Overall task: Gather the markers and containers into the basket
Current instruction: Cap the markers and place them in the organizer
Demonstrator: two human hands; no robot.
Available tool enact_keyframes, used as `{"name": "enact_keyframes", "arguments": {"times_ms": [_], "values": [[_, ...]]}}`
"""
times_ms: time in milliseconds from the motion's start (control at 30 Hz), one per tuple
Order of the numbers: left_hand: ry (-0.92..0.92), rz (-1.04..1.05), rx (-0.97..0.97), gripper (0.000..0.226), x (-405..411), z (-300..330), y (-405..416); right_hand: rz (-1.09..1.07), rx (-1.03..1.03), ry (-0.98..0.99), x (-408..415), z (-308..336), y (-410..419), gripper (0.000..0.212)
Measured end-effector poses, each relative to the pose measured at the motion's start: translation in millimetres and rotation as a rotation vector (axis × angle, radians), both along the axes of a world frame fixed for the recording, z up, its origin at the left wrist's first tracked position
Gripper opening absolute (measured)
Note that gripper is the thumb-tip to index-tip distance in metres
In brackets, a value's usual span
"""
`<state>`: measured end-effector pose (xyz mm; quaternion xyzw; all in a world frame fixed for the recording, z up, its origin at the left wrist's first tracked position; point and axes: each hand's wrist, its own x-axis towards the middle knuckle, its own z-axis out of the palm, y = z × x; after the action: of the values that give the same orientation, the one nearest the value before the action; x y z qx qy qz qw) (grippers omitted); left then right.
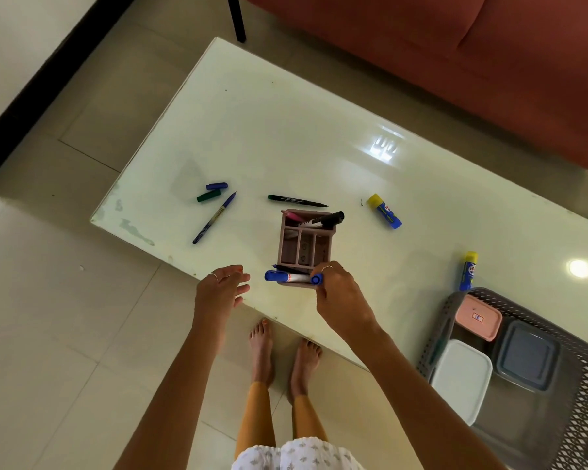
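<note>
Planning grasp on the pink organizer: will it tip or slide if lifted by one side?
Likely light, stiff plastic: the organizer has thin divider walls. May tip, since markers lean out one end. Probably slides easily on the glossy table. The right hand holds a blue marker at its near rim.

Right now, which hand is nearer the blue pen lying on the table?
Left. The left hand hovers open just below the blue pen; the right hand is farther right, gripping a blue-capped marker at the organizer.

No readable text anywhere. Printing on both glue sticks [386,212] [469,271], at 1 and 3 o'clock of the organizer [305,247], is blurred. Sticker on the pink lid [478,317] is too small to read.
</note>
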<state>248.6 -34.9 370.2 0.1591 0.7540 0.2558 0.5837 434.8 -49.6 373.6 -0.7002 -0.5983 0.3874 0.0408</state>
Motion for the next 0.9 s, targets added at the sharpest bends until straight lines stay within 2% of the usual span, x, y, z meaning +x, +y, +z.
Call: {"name": "enact_keyframes", "arguments": {"times_ms": [200, 533, 633, 733, 900], "values": [[0.005, 0.000, -0.005, 0.017, -7.3, -3.3, -1.3, 0.237, -0.011, -0.132, -17.3, -5.1, 11.6, 0.031], [-0.003, 0.012, -0.011, 0.018, -16.0, -3.7, 0.3, 0.229, -0.039, -0.202, -26.1, -3.5, 19.3, 0.027], [-0.005, -0.002, -0.011, 0.018, -20.1, 4.8, 0.6, 0.155, -0.061, -0.164, -24.1, 3.4, 20.6, 0.025], [-0.007, -0.005, -0.009, 0.019, -26.9, 16.9, 3.8, 0.045, -0.038, -0.103, -23.7, 16.2, 22.6, 0.015], [-0.013, 0.030, -0.002, 0.020, -51.1, 26.5, 23.4, -0.170, 0.085, 0.179, -52.2, 62.4, 34.4, 0.019]]}}
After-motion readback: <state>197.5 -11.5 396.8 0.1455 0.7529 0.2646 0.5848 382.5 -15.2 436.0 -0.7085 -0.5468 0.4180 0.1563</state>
